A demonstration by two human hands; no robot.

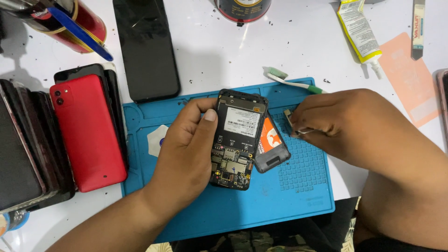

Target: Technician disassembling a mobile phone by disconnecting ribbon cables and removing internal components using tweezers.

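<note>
My left hand (pixel 186 154) grips an opened black phone (pixel 238 140) over the blue repair mat (pixel 280 205); the phone's back is off, showing a white label and the circuit board. Under its right edge lies a small grey and orange part (pixel 273 147) on the mat. My right hand (pixel 336 121) pinches metal tweezers (pixel 294 125), their tips holding a small component just right of the phone's top.
A red phone (pixel 88 135) lies on a stack of dark phones at the left. A black phone (pixel 147 46) lies face up behind the mat. A toothbrush (pixel 294 81), a yellow glue tube (pixel 361 32), two cans, a pink card and a white pick surround the mat.
</note>
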